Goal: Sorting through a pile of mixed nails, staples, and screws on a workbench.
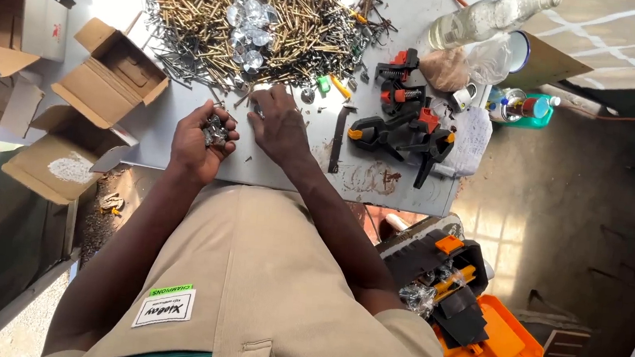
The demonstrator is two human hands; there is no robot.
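Closest to the camera is the person's tan work shirt, and off to the right on the floor sits an orange and black tool case, lid open.

Moving up to the table edge: the left hand is cupped and curled around a small bunch of shiny clear knobs, holding them just above the white table. The right hand lies flat, palm down, fingers spread on the tabletop, fingertips touching loose screws at the edge of the pile. It's not gripping anything that I can see.

To the right of that hand are some black clamps with orange tips. On the left, a couple of open cardboard boxes hang around the table's corner.

Farther back is a big heap of brass-coloured screws, with more clear knobs sitting in the middle of it. A clear glass bottle lies at the far right.
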